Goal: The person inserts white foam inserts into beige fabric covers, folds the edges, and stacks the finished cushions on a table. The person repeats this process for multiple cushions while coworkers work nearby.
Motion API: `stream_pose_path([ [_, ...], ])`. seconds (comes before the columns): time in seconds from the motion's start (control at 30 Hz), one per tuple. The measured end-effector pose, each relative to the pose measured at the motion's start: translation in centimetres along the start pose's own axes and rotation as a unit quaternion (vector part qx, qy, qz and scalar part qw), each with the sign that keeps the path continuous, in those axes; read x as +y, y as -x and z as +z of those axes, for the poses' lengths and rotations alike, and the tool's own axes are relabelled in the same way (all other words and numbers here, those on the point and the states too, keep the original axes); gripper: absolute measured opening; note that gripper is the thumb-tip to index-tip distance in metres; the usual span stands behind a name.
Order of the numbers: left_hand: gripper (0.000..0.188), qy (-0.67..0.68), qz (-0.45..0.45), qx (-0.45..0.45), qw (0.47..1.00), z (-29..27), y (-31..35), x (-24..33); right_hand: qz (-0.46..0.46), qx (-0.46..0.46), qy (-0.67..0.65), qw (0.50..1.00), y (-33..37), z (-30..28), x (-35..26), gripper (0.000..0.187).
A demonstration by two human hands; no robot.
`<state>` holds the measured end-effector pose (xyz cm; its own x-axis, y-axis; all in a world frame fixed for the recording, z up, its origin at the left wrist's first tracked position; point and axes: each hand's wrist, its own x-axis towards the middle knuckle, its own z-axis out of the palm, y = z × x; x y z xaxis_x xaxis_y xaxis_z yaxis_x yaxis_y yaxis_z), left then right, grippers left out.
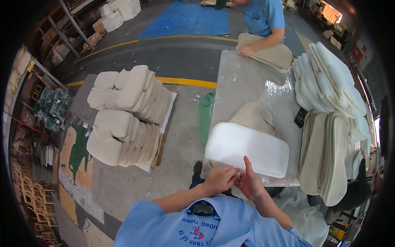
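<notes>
In front of me lies a white cushion pad [247, 149], rounded at its corners, at the near edge of a table [234, 88] covered in clear plastic film. Under its far edge shows a beige fabric cover [254, 117], partly hidden by the pad. My left hand [220, 181] is at the pad's near edge, its fingers pinched together; whatever they hold is too small to make out. Touching it from the right, my right hand [252, 184] has one finger stretched upward over the pad's edge and the others partly bent, with nothing visible in it.
Stacked beige cushions [119, 127] stand on the floor at left. On the table's right are a pile of white pads [329, 78] and layered beige covers [325, 154]. Across the table, a co-worker in a blue shirt [263, 18] handles beige covers [269, 53]. Green cloth [205, 115] hangs at the left edge.
</notes>
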<state>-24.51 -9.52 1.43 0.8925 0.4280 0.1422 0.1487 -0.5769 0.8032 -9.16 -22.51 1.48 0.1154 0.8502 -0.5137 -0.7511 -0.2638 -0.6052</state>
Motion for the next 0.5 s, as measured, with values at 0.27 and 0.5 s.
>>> stream_pose_path([
  [0.27,0.024,0.077,-0.001,0.014,0.997,-6.9,-3.9,-9.7,0.012,0.019,-0.02,1.0,-9.2,4.7,-3.0,0.089],
  [0.5,0.021,0.235,-0.292,0.208,0.903,-17.7,-19.7,-28.4,-0.073,0.252,0.05,0.964,-14.2,5.9,-3.3,0.044],
])
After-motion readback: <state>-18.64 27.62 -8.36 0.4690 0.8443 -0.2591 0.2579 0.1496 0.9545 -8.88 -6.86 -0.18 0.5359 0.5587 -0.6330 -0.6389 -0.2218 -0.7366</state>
